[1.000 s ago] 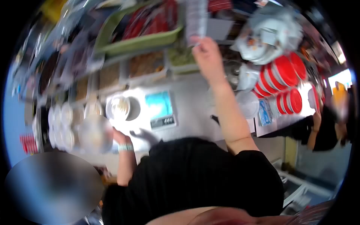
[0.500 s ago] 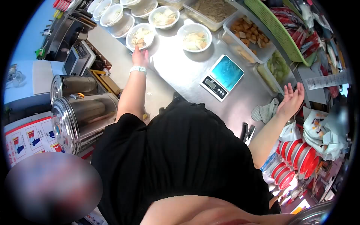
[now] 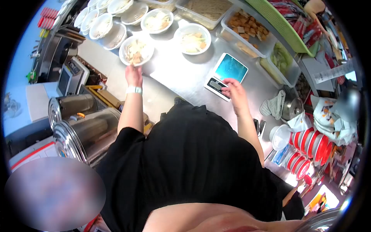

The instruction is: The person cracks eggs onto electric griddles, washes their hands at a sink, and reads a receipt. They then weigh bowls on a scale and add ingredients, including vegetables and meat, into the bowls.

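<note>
A white plastic bowl [image 3: 136,48] holding cut tofu pieces and pale shreds is at the table's near left edge. The fingers of my left hand [image 3: 134,76] are closed on its near rim; the fingertips are partly hidden. My right hand [image 3: 236,94] hovers at the near side of the kitchen scale [image 3: 228,73], fingers loosely bent and apart, holding nothing. Bright blue shows on the scale's platform. Two more filled bowls stand farther back, one at the centre [image 3: 192,39] and one to its left [image 3: 157,21].
Stacked bowls [image 3: 101,26] crowd the far left. Tubs of tofu cubes [image 3: 247,29] and green slices [image 3: 281,62] line the right, beside a green basket [image 3: 288,25]. Steel pots [image 3: 89,131] stand left. A grey cloth [image 3: 273,104] lies right. Another person's arm [image 3: 290,196] shows lower right.
My right hand has swung left from beside the tubs to the scale. My left hand and its bowl have come closer to me. The whole view has shifted slightly.
</note>
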Available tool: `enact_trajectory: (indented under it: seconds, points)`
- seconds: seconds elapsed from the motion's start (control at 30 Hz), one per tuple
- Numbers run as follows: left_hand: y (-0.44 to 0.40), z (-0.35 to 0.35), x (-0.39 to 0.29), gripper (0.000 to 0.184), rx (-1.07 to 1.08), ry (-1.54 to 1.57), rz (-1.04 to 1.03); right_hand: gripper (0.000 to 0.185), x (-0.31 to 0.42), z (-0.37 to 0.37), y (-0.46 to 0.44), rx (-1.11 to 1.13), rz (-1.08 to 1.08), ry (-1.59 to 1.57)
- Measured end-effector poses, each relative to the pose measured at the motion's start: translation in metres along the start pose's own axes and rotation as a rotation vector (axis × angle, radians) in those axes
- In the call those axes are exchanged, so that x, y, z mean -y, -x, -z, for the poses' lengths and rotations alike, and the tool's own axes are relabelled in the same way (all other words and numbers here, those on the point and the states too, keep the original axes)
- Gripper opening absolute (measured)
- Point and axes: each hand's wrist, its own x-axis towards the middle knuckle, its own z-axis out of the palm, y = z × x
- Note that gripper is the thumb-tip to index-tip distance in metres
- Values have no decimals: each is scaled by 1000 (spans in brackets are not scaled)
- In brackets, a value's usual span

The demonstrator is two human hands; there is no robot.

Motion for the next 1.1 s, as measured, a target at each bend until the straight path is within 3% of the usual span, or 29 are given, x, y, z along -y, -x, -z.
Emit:
enact_trajectory:
  seconds: [0.1,0.2,0.3,0.37,0.43,0.53,0.63,0.87,0.93,1.0,1.03,1.1]
  points:
    - [55,-14,-23,16,115,-79,60,32,2,-20,-3,17,-22,56]
    - [84,-29,-29,16,422,-103,329,40,16,-36,2,-91,-29,-34]
    - [149,-120,-33,16,557,-367,579,43,12,-31,-2,-170,92,28]
    - [149,-125,3,21,804,-395,721,47,9,-12,0,-131,207,246]
    - [161,-153,30,17,836,-328,796,48,7,10,10,-301,187,111]
    - [175,-200,52,30,918,-350,809,49,-17,42,19,-587,278,258]
    - [175,-226,80,39,974,-321,765,49,-15,58,19,-551,267,49]
    - [131,-222,131,19,890,-593,646,33,-7,77,-14,-414,285,-471]
    - [128,-214,130,18,887,-618,610,28,7,81,16,-621,384,-721]
    - [137,-214,123,17,853,-638,623,28,-20,115,41,-732,571,-56]
    - [141,-213,119,17,833,-630,642,28,-25,130,54,-732,575,-53]
    - [139,-200,124,16,841,-608,656,38,-35,145,73,-651,649,879]
